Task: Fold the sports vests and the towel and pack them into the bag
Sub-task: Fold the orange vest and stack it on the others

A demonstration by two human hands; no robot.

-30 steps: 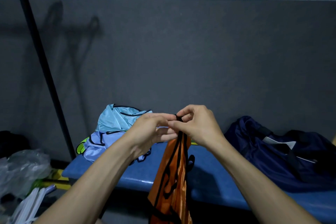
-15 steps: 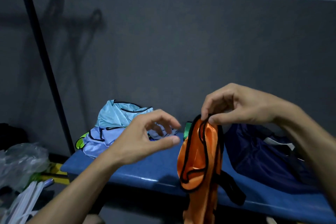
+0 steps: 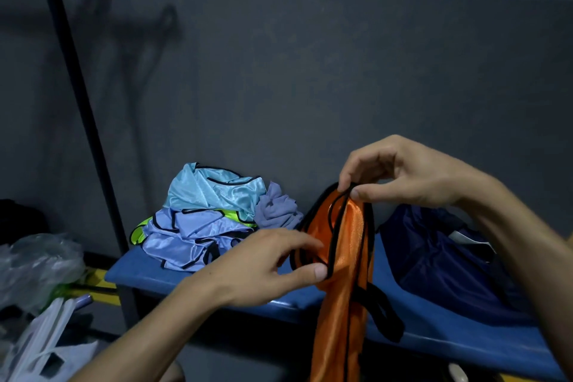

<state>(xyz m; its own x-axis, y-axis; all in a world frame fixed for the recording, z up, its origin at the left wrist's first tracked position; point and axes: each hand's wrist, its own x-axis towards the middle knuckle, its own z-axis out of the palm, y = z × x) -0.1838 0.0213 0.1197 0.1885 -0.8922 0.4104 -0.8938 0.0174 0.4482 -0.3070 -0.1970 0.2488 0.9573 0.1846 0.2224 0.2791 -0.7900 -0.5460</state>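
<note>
An orange sports vest [image 3: 347,257] with black trim hangs in front of the blue bench [image 3: 217,282]. My right hand [image 3: 406,174] pinches its top straps between thumb and fingers. My left hand [image 3: 263,267] reaches in from the left and pinches the vest's black-trimmed edge lower down. A pile of vests [image 3: 198,220], light blue, lilac and neon yellow, lies on the bench's left end. A crumpled purple-grey towel [image 3: 276,211] rests against the pile's right side. The dark navy bag [image 3: 449,260] sits open on the bench to the right, partly behind my right arm.
A dark grey wall stands close behind the bench. A black pole [image 3: 77,102] rises at the left. Clear and white plastic bags [image 3: 34,282] lie on the floor at the lower left, beside a dark object [image 3: 18,220].
My left hand, open half a second ago, has moved right and taken the vest's edge. My right hand stays up at the right with the vest's straps, after both hands parted.
</note>
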